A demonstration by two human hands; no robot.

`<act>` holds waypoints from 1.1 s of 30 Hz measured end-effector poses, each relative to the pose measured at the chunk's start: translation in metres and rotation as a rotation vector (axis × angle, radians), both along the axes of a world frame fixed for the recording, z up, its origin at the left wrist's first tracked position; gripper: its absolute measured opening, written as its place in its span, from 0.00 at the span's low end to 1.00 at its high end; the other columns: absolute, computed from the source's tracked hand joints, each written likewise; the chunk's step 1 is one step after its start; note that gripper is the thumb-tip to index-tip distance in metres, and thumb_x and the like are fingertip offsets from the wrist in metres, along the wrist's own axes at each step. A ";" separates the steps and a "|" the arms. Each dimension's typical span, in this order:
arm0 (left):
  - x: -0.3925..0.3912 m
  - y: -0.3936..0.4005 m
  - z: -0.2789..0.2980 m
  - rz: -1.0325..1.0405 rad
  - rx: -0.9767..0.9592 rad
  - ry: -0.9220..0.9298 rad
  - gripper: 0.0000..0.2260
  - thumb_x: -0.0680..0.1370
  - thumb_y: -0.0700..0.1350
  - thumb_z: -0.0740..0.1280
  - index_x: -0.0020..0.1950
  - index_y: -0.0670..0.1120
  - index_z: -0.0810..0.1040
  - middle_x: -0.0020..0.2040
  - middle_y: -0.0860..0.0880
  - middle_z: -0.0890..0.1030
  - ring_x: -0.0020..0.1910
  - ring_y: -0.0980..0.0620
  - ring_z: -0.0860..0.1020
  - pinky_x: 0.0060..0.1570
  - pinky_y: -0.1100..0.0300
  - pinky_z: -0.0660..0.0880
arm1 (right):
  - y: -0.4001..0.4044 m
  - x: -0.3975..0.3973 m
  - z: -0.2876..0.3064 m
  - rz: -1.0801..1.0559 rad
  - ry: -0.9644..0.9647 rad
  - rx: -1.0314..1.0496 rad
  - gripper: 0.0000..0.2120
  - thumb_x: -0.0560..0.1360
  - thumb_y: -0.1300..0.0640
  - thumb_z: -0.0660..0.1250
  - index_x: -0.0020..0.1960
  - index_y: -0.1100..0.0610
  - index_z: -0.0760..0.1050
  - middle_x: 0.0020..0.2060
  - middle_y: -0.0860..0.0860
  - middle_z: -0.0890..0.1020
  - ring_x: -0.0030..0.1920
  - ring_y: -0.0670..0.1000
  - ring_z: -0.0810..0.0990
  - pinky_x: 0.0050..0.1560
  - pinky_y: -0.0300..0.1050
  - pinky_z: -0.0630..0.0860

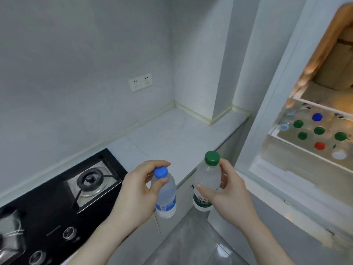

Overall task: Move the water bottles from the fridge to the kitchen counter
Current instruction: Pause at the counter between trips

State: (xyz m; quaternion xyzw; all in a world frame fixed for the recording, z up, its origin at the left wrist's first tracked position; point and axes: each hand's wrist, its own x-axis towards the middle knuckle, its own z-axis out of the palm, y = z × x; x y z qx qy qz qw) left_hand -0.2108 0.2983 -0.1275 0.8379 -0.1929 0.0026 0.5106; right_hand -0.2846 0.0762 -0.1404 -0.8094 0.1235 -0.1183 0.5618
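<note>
Grey floor tiles [191, 241] and white cabinet fronts lie below both hands, so neither bottle is over the tabletop [172, 134] yet; that white surface lies ahead of and slightly above each grip. The left hand [137, 190] pinches the blue-capped water bottle [165, 194] just under its cap, thumb in front and forefinger curled over the top. The right hand [223, 190] clamps the green-capped water bottle [207, 180] at its shoulder, thumb across the front. Both bottles hang near upright, caps up, their bases tipped a little toward each other, side by side but apart. Left of the left grip sits the black gas hob [63, 190]. My judgement is that both forearms must reach forward and lower the bases flat. Beyond the right grip, the open fridge [286, 150] holds more bottles [319, 131] on a shelf.
</note>
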 end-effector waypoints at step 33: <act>-0.150 0.371 0.007 0.632 -0.033 0.025 0.17 0.79 0.40 0.72 0.58 0.63 0.81 0.55 0.66 0.82 0.58 0.62 0.81 0.54 0.67 0.78 | 0.350 0.002 0.011 0.632 0.006 -0.089 0.30 0.68 0.55 0.82 0.63 0.38 0.73 0.55 0.37 0.83 0.55 0.41 0.83 0.56 0.45 0.81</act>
